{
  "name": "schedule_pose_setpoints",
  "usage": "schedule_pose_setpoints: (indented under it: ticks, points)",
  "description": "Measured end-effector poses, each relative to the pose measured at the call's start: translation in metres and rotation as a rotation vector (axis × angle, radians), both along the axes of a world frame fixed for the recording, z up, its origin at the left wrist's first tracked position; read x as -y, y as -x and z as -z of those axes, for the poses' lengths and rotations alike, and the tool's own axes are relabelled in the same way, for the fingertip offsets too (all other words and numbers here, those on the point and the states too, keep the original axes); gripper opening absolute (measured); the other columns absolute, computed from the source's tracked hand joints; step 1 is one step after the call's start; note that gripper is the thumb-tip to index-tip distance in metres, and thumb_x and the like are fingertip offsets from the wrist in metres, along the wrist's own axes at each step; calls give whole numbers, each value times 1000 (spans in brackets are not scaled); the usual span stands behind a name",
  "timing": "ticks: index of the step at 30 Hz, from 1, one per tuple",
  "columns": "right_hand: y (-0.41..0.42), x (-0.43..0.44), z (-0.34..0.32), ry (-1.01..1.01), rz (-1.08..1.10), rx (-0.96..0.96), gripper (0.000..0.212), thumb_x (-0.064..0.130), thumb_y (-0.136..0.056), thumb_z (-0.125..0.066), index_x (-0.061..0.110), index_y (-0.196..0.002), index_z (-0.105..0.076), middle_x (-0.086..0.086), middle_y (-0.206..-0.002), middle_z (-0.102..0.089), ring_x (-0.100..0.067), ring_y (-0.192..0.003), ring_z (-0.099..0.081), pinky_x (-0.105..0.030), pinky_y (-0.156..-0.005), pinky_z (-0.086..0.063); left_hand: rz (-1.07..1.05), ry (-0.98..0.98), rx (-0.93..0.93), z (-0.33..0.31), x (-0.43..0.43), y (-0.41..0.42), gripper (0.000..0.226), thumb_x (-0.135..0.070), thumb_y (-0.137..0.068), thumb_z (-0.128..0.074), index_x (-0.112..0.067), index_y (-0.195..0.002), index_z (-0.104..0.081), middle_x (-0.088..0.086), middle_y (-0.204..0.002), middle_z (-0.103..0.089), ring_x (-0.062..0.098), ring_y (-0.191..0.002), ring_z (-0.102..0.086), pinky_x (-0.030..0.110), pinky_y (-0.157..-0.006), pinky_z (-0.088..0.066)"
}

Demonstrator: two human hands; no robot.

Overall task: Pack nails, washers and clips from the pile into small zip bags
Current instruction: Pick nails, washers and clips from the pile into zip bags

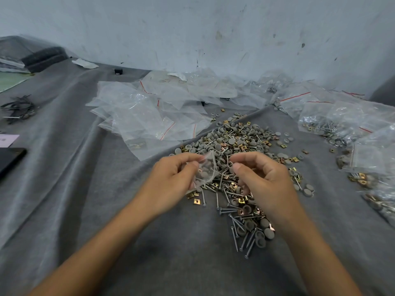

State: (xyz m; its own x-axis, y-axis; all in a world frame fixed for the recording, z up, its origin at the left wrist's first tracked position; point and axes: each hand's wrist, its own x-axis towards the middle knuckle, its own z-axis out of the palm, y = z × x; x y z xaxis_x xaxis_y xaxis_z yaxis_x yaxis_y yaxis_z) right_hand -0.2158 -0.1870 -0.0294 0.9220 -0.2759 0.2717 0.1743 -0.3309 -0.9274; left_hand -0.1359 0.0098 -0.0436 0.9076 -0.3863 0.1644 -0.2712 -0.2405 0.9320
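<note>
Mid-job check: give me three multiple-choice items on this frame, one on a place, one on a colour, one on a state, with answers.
1. Where do the filled clear plastic bags lie relative to the loose pile of nails, grey round washers and clips? A. right of it B. left of it C. under it
2. What colour are the small square metal clips? A. blue B. brass-gold C. white
3. The small clear zip bag in the left hand is: A. empty B. torn in half C. holding grey washers
Answers: 1 A, they sit at the frame's right edge; 2 B, they shine yellow-gold in the pile; 3 C, grey discs show through its plastic.
</note>
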Motion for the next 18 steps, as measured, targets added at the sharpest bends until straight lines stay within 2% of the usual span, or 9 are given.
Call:
schedule_pose_setpoints:
  ticks: [2,4,6,9,11,14,18]
  points:
    - [0,5,1,163,2,-28,15,23,-94,-70,39,-95,-73,17,-88,-72,-3,-77,-66,-17,-66,-52,-19,34,-27,-2,-2,-2,25,-18,-102,-53,-31,-109,-74,-5,-54,-59,6,-52,-53,17,-52,-42]
    - [1,11,3,423,-24,-93,9,30,-92,-71,38,-91,-71,25,-89,-68,-2,-83,-64,-15,-67,-47,-25,44,-41,-3,-2,-2,25,-18,-103,-53,-29,-110,-74,-4,-53,-58,6,-47,-49,16,-47,-39]
    - [2,16,4,613,-109,-191,5,37,-89,-72,37,-85,-69,24,-88,-65,-1,-86,-59,-23,-72,-45,-22,38,-45,-3,-1,-2,25,-17,-103,-53,-29,-110,-73,-3,-53,-58,5,-44,-47,15,-45,-37]
    - [6,22,4,715,-202,-309,13,50,-83,-75,39,-84,-67,20,-83,-62,3,-89,-53,-23,-71,-40,-13,35,-39,-4,-1,-1,24,-19,-103,-53,-28,-110,-73,-3,-54,-58,4,-46,-49,16,-48,-39]
    - [6,22,4,790,-238,-347,18,55,-82,-75,41,-88,-66,20,-85,-59,3,-91,-48,-25,-76,-41,-11,22,-27,-4,-2,-1,24,-21,-102,-53,-29,-111,-74,-3,-54,-59,4,-49,-50,16,-51,-40]
    - [6,19,7,854,-278,-359,21,55,-82,-74,40,-95,-67,19,-89,-56,1,-95,-45,-26,-84,-39,-11,15,-18,-4,-1,0,24,-20,-102,-53,-28,-112,-73,-4,-54,-60,3,-50,-52,16,-53,-41]
    - [4,14,10,934,-258,-338,19,54,-85,-71,41,-99,-66,21,-91,-52,-4,-96,-42,-28,-83,-35,-3,-3,-9,-4,-1,0,25,-21,-103,-52,-30,-113,-73,-5,-54,-60,1,-50,-52,14,-53,-41]
